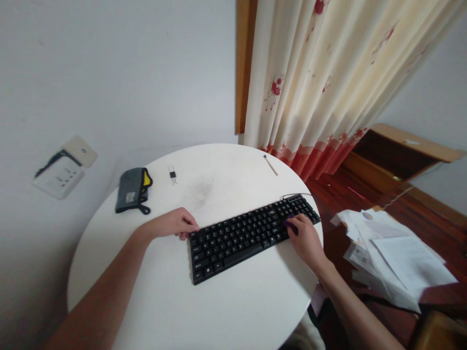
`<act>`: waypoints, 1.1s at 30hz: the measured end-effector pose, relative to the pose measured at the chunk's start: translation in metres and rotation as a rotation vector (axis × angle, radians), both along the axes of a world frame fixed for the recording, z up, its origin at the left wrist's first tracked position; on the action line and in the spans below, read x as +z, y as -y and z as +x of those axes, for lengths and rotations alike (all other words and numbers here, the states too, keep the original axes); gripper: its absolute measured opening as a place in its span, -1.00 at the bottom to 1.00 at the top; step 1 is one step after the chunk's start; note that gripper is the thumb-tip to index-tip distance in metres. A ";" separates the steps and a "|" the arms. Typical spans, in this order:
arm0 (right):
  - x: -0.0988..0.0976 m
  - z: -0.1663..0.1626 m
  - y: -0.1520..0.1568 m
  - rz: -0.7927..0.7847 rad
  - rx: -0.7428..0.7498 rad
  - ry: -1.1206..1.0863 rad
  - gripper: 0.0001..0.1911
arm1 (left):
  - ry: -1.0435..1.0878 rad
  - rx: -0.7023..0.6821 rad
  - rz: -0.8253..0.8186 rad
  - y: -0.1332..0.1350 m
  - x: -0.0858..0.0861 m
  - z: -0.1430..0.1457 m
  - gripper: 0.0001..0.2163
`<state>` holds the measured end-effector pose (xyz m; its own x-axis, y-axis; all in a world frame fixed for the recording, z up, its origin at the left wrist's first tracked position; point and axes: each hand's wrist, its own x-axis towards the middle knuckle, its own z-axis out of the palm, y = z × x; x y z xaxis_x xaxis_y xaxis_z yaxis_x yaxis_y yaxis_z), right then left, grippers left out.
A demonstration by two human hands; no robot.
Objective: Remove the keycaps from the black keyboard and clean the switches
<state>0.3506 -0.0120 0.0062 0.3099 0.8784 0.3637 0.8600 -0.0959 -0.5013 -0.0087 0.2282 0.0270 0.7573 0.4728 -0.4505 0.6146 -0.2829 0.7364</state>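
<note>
A black keyboard lies at a slant on the white round table. My left hand is closed at its upper left corner, thumb and fingertips pinching the edge. Over the keyboard's right part, my right hand is closed around a small purple piece. That piece touches the keys near the arrow cluster; most of it is hidden under my fingers, so its kind does not show.
A grey cloth with yellow inside lies at the table's left. Behind are a black binder clip and a thin brush. A black cable rests by the keyboard. Papers are stacked at right, beyond the table edge.
</note>
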 end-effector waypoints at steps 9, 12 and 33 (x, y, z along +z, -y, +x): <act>0.015 0.030 -0.005 -0.127 -0.164 0.160 -0.75 | 0.016 -0.003 -0.019 -0.004 -0.006 -0.002 -0.62; 0.012 0.037 -0.002 -0.163 -0.109 0.185 -0.75 | 0.012 -0.004 -0.023 -0.003 -0.006 -0.003 -0.62; 0.024 0.036 -0.012 -0.296 -0.075 0.235 -0.82 | 0.016 0.010 -0.027 -0.003 -0.008 -0.003 -0.64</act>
